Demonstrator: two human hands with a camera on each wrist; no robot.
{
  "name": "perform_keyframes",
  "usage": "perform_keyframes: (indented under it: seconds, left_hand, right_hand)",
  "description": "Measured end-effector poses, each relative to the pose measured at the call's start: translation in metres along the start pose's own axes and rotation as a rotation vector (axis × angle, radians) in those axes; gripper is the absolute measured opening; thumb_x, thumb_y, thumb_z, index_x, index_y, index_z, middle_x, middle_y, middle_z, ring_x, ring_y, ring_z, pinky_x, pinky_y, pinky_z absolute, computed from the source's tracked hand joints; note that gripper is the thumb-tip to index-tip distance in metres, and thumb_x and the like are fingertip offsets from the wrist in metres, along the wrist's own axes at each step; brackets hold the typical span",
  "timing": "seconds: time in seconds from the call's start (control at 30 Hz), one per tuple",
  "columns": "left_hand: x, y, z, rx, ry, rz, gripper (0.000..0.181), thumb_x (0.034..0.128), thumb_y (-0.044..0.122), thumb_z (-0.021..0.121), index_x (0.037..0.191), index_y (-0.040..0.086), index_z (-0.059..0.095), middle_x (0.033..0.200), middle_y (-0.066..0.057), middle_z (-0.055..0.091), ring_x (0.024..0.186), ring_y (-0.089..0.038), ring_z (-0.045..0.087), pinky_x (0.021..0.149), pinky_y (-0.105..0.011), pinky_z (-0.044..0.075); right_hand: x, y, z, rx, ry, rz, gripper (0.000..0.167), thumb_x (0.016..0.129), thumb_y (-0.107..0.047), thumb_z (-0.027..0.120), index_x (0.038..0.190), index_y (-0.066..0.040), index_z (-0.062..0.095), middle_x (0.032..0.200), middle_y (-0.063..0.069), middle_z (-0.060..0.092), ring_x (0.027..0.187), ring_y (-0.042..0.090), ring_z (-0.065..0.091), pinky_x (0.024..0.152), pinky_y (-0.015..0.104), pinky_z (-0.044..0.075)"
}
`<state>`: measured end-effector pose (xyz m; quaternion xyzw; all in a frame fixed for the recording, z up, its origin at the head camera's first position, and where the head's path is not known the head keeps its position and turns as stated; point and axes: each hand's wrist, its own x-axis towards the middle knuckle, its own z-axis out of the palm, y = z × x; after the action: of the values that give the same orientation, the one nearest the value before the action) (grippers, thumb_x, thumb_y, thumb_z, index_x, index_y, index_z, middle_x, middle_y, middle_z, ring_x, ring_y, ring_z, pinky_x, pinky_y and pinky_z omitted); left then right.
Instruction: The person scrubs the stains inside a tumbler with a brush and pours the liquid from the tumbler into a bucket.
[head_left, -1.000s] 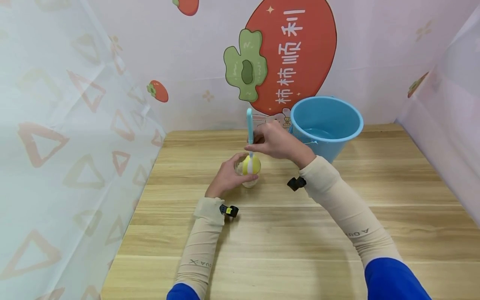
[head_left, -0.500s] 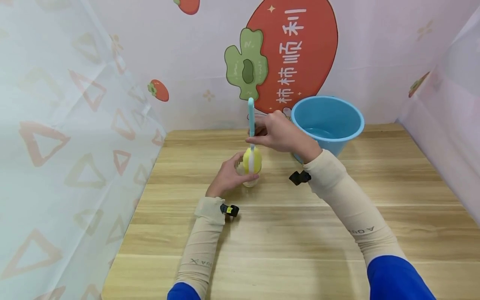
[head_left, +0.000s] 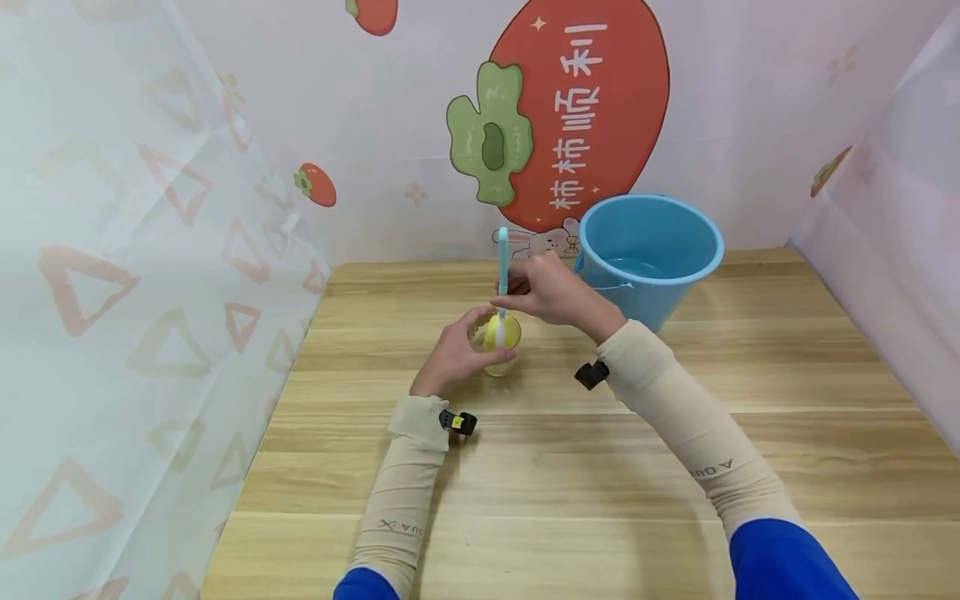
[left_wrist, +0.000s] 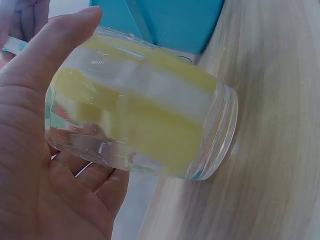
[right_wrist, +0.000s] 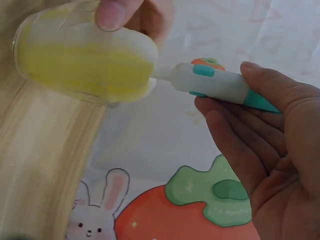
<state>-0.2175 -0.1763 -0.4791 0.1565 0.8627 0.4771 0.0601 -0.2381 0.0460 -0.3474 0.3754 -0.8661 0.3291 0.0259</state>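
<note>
My left hand [head_left: 459,350] grips a clear glass cup [left_wrist: 222,132] with thumb and fingers around its sides. The cup stands upright on the table, with water drops on its wall in the left wrist view. Inside it sits the yellow-and-white sponge head of a bottle brush [right_wrist: 90,60], nearly filling the cup. My right hand [head_left: 551,287] pinches the brush's white-and-teal handle [right_wrist: 220,84] between thumb and fingers, above the cup's mouth. The handle points straight up in the head view.
A blue bucket [head_left: 651,242] stands at the back right, close behind my right wrist. The wooden table [head_left: 570,500] meets patterned curtains at the back and sides, including a large printed persimmon [head_left: 600,108].
My right hand drew the sponge brush upward partway, then pushed it back down deeper into the cup. The left hand and cup have stayed in place.
</note>
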Motion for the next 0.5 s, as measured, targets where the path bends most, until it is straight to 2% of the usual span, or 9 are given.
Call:
perform_keyframes:
  seconds: [0.17, 0.3, 0.4, 0.5]
  left_hand:
    - [0.001, 0.000, 0.000, -0.017, -0.006, 0.002, 0.091, 0.0786, 0.059, 0.089, 0.155, 0.029, 0.050, 0.138, 0.002, 0.066, 0.118, -0.024, 0.064, 0.098, -0.051, 0.054]
    - [0.001, -0.001, 0.000, -0.036, 0.001, 0.014, 0.084, 0.0785, 0.057, 0.090, 0.149, 0.032, 0.053, 0.126, 0.006, 0.069, 0.115, -0.021, 0.065, 0.100, -0.052, 0.053]
    - [0.001, 0.000, 0.000, -0.039, 0.009, 0.020, 0.081, 0.0782, 0.058, 0.090, 0.147, 0.032, 0.054, 0.124, 0.006, 0.070, 0.114, -0.021, 0.065, 0.099, -0.051, 0.053]
    - [0.000, 0.000, 0.000, -0.035, 0.011, 0.011, 0.083, 0.0782, 0.058, 0.090, 0.148, 0.032, 0.054, 0.126, 0.004, 0.070, 0.110, -0.022, 0.067, 0.095, -0.049, 0.055]
  right_hand:
    - [0.005, -0.012, -0.016, -0.032, 0.039, -0.054, 0.020, 0.092, -0.022, 0.085, 0.101, -0.006, 0.078, 0.092, 0.006, 0.082, 0.082, 0.017, 0.079, 0.077, 0.035, 0.064]
    - [0.011, -0.023, -0.028, -0.023, 0.055, -0.094, 0.019, 0.091, -0.021, 0.085, 0.101, -0.007, 0.076, 0.093, 0.005, 0.082, 0.085, 0.016, 0.080, 0.079, 0.034, 0.065]
    - [0.014, -0.023, -0.025, -0.021, 0.052, -0.094, 0.018, 0.092, -0.021, 0.085, 0.099, -0.007, 0.077, 0.091, 0.005, 0.082, 0.085, 0.016, 0.080, 0.078, 0.034, 0.065]
    - [0.013, -0.016, -0.013, -0.026, 0.032, -0.072, 0.017, 0.093, -0.021, 0.084, 0.098, -0.006, 0.079, 0.090, 0.006, 0.082, 0.083, 0.017, 0.080, 0.077, 0.034, 0.064]
